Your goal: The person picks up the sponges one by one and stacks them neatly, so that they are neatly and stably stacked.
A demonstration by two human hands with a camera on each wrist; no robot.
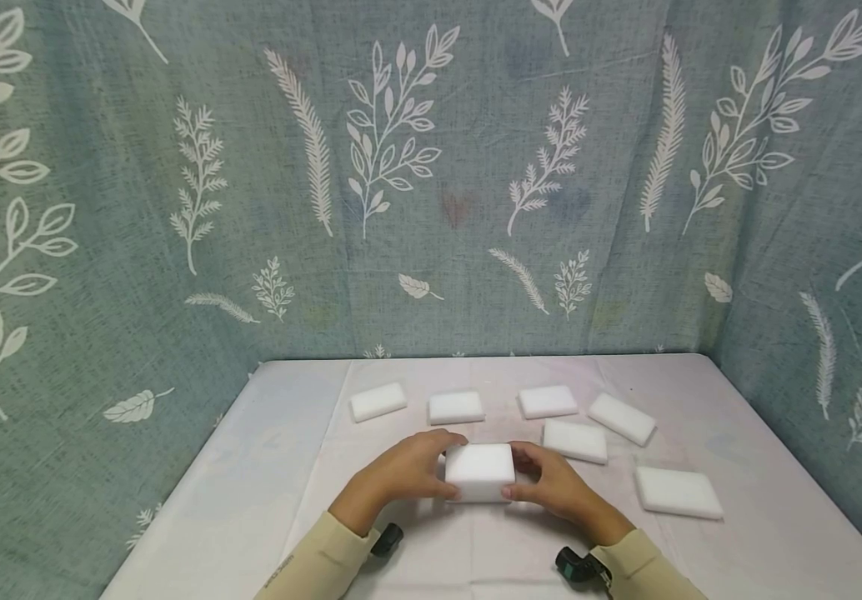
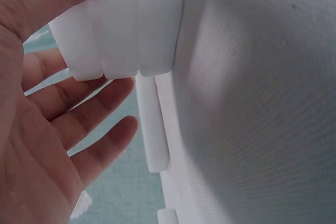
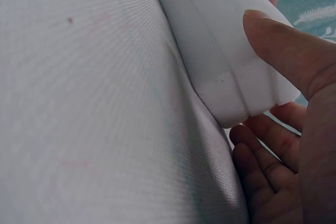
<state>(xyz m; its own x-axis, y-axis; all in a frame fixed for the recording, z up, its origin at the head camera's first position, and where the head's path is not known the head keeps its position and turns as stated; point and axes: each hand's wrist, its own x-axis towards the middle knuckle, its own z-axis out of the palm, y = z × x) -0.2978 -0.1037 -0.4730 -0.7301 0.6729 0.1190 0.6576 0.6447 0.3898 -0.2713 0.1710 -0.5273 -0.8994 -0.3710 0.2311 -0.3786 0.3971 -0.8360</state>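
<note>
A stack of three white sponge blocks (image 1: pixel 479 472) stands on the table in front of me. My left hand (image 1: pixel 412 471) grips its left end, with the thumb on the near side and fingers round the far side. At the opposite end, my right hand (image 1: pixel 554 479) holds the stack the same way. Seams between the layers show in the left wrist view on the stack (image 2: pixel 121 30) and in the right wrist view on the same blocks (image 3: pixel 226 51). The bottom layer appears to touch the cloth.
Behind the stack lie several loose white sponges, among them one at far left (image 1: pixel 378 402), one at back centre (image 1: pixel 456 407) and one just right of my hand (image 1: pixel 575 442). Another sponge (image 1: pixel 677 492) lies farther right. A leaf-patterned curtain (image 1: pixel 461 317) encloses the white-covered table (image 1: pixel 266 467).
</note>
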